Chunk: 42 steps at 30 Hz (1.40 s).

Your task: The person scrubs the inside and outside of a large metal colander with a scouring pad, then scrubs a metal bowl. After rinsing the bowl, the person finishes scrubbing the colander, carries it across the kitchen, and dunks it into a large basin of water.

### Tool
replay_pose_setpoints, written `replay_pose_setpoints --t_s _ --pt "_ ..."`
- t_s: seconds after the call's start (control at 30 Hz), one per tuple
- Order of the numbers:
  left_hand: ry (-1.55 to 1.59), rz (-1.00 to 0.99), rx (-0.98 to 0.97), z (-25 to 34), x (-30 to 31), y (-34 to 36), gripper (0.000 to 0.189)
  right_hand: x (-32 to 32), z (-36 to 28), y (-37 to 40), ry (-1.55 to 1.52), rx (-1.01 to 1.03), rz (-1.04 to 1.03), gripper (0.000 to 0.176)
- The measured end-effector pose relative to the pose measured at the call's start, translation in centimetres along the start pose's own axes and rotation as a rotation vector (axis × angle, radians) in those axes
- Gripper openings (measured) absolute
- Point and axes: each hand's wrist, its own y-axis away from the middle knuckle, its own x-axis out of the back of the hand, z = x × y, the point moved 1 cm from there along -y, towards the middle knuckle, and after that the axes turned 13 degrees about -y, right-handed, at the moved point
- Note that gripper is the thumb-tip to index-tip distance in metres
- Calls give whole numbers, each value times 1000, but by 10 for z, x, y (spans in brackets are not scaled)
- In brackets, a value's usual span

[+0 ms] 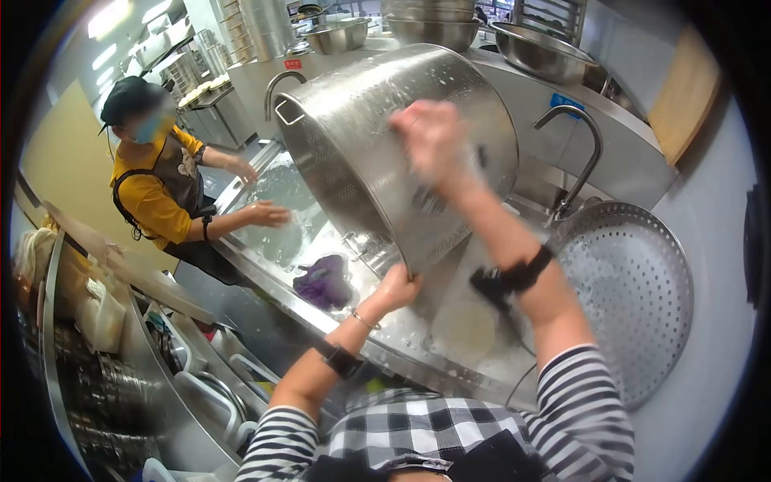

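Note:
A large stainless steel stockpot (438, 88) lies tilted on its side over the sink, wet and streaked with suds. Its mouth faces the lower left, and a loop handle (290, 112) shows at the rim. My left hand (396, 287) is closed around the lower edge of that rim. In front of the pot's upper side is my right hand (438, 145), smeared by motion; its fingers cannot be made out, nor whether it holds anything. A wet purple cloth (323, 282) lies on the sink's ledge, left of my left hand.
A big perforated metal pan (671, 281) leans at the right beside a faucet (593, 132). A co-worker (157, 193) stands at the left, hands above a water-filled basin (277, 213). Steel bowls (538, 56) stand on the back ledge. Shelves of kitchenware (193, 377) are at lower left.

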Motion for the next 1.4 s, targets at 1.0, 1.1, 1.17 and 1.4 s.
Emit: replay_pose_setpoints --t_s 1.0,1.1,1.17,1.4 --pt "-130 -63 67 -20 -6 -16 22 -6 103 -16 186 -261 127 20" --pt "208 48 41 24 36 -24 24 -7 95 -7 140 -216 90 20" --pt "527 304 -100 51 73 -47 23 -8 43 16 -52 -44 -29 23" --pt "6 150 -116 4 16 -27 20 -29 -18 -22 -222 72 -199 30"
